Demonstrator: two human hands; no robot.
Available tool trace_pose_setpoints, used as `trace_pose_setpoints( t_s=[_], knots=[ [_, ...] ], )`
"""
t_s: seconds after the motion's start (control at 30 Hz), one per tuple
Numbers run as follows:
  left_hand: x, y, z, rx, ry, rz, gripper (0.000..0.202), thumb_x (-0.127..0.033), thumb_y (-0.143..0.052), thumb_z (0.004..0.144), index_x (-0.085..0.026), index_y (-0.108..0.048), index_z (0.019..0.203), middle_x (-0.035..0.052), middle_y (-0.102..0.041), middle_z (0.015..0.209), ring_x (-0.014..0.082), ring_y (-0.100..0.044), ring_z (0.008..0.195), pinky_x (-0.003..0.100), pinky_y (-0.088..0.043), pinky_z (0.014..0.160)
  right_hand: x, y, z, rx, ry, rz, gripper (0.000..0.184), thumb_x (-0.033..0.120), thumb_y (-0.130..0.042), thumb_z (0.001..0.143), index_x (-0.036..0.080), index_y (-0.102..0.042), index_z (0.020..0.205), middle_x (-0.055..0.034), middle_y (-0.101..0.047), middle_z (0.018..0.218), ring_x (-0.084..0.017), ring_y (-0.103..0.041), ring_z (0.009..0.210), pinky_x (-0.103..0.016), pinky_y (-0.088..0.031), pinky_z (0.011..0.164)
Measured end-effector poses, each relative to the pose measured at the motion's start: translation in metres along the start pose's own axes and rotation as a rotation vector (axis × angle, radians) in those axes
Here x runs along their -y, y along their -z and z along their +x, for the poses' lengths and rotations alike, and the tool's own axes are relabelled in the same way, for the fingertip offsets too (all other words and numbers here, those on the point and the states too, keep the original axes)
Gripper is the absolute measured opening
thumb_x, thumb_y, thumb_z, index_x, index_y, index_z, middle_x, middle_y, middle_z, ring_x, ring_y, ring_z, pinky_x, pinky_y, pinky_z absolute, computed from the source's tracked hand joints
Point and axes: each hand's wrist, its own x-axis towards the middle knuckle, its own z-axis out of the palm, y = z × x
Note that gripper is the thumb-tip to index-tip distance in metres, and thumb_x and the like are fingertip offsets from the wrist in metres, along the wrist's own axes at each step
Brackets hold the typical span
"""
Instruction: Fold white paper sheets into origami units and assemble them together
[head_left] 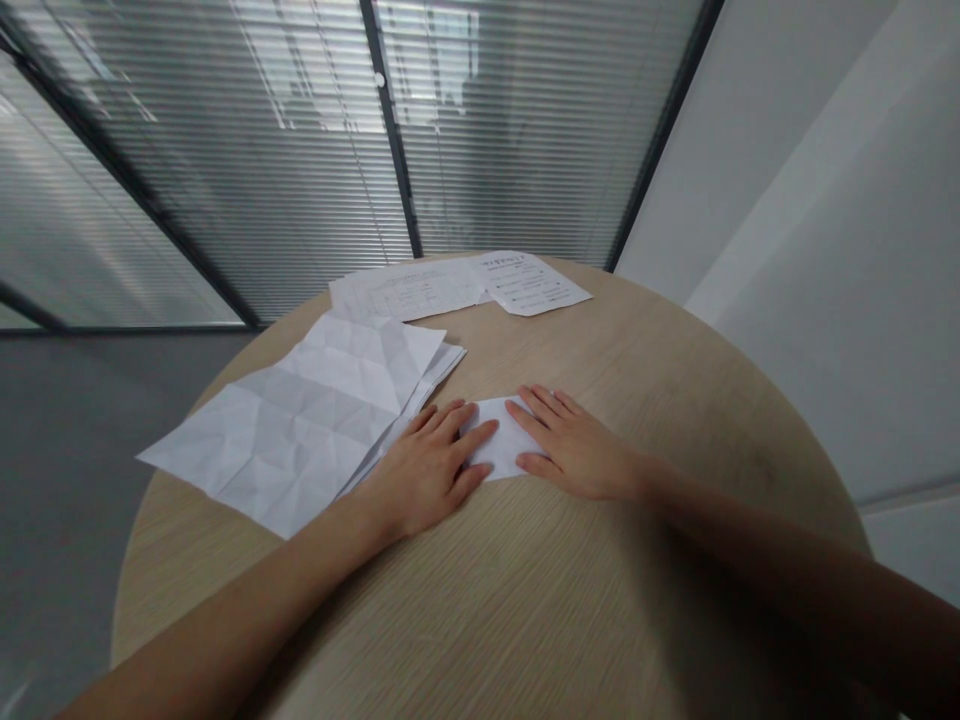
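Observation:
A small folded white paper (501, 440) lies on the round wooden table (570, 600) in front of me. My left hand (427, 470) rests flat on its left part, fingers stretched out. My right hand (574, 445) lies flat on its right part, fingers spread and pointing left. Both hands press down on the paper, and only the strip between them shows.
A large creased white sheet (300, 420) on top of other sheets lies left of my hands. Two printed sheets (409, 290) (532, 282) lie at the table's far edge. Glass walls with blinds (300, 130) stand behind, and a white wall (825, 230) is at the right.

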Motion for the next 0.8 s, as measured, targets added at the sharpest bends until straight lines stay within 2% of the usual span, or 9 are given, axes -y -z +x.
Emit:
trace_pose_setpoints(
  t_s=[0.13,0.23,0.3,0.4,0.47,0.6,0.7,0.8],
  knots=[
    [0.005,-0.003,-0.002,0.015,0.021,-0.015,0.051,-0.044,-0.035,0.103,-0.021,-0.046,0.147,0.018,-0.042,0.155,0.0328,-0.039,0.144,0.059,-0.033,0.115,-0.012,-0.004,-0.014,0.006,-0.041,-0.029,0.062,0.042,-0.033,0.104,0.004,-0.036,0.152,-0.0254,-0.036,0.157,-0.038,-0.034,0.146,-0.057,-0.033,0.116],
    [0.004,-0.007,-0.005,0.015,0.033,-0.025,0.053,-0.044,-0.035,0.103,-0.017,-0.043,0.148,0.0187,-0.04,0.156,0.0327,-0.037,0.146,0.058,-0.031,0.117,-0.016,-0.007,-0.02,-0.009,-0.074,-0.011,0.059,0.039,-0.034,0.103,0.004,-0.038,0.151,-0.0256,-0.037,0.156,-0.037,-0.034,0.147,-0.058,-0.033,0.116],
    [0.001,-0.008,-0.007,-0.031,0.064,-0.031,0.055,-0.042,-0.039,0.102,-0.012,-0.042,0.148,0.0208,-0.04,0.156,0.0334,-0.037,0.145,0.055,-0.032,0.118,-0.017,-0.008,-0.021,-0.035,-0.1,0.031,0.06,0.04,-0.039,0.101,0.004,-0.039,0.15,-0.0264,-0.037,0.156,-0.036,-0.033,0.147,-0.057,-0.031,0.117],
    [-0.007,-0.006,-0.007,-0.135,0.17,-0.063,0.069,-0.049,-0.054,0.096,-0.009,-0.038,0.149,0.0234,-0.041,0.154,0.0362,-0.039,0.143,0.054,-0.037,0.116,-0.018,-0.011,-0.022,-0.102,-0.173,0.148,0.074,0.046,-0.055,0.094,0.004,-0.035,0.151,-0.0276,-0.032,0.158,-0.037,-0.03,0.148,-0.054,-0.03,0.119],
    [-0.012,-0.002,-0.006,-0.161,0.251,-0.118,0.081,-0.053,-0.065,0.088,-0.009,-0.035,0.149,0.0228,-0.047,0.149,0.037,-0.043,0.139,0.055,-0.041,0.112,-0.018,-0.011,-0.022,-0.162,-0.22,0.25,0.088,0.047,-0.067,0.085,0.008,-0.028,0.154,-0.0263,-0.027,0.161,-0.036,-0.027,0.15,-0.053,-0.031,0.119],
    [-0.018,0.003,-0.004,-0.195,0.321,-0.222,0.084,-0.04,-0.079,0.078,-0.016,-0.036,0.147,0.0156,-0.061,0.133,0.0338,-0.055,0.126,0.054,-0.046,0.106,-0.016,-0.008,-0.022,-0.304,-0.263,0.38,0.109,0.038,-0.081,0.074,0.022,-0.014,0.158,-0.02,-0.023,0.163,-0.034,-0.024,0.151,-0.055,-0.029,0.12],
    [-0.018,0.003,-0.006,-0.32,0.288,-0.285,0.08,-0.03,-0.078,0.079,-0.02,-0.037,0.146,0.0118,-0.064,0.124,0.0303,-0.06,0.118,0.051,-0.049,0.103,-0.013,-0.005,-0.021,-0.377,-0.259,0.384,0.114,0.029,-0.084,0.07,0.028,-0.011,0.158,-0.018,-0.024,0.163,-0.034,-0.023,0.151,-0.056,-0.03,0.119],
    [-0.017,0.0,-0.009,-0.457,0.2,-0.424,0.074,-0.022,-0.069,0.087,-0.022,-0.031,0.149,0.0063,-0.067,0.108,0.0208,-0.067,0.098,0.04,-0.056,0.091,-0.012,-0.001,-0.021,-0.445,-0.245,0.331,0.114,0.024,-0.083,0.072,0.03,-0.008,0.158,-0.0186,-0.023,0.162,-0.035,-0.025,0.151,-0.059,-0.032,0.117]
  ],
)
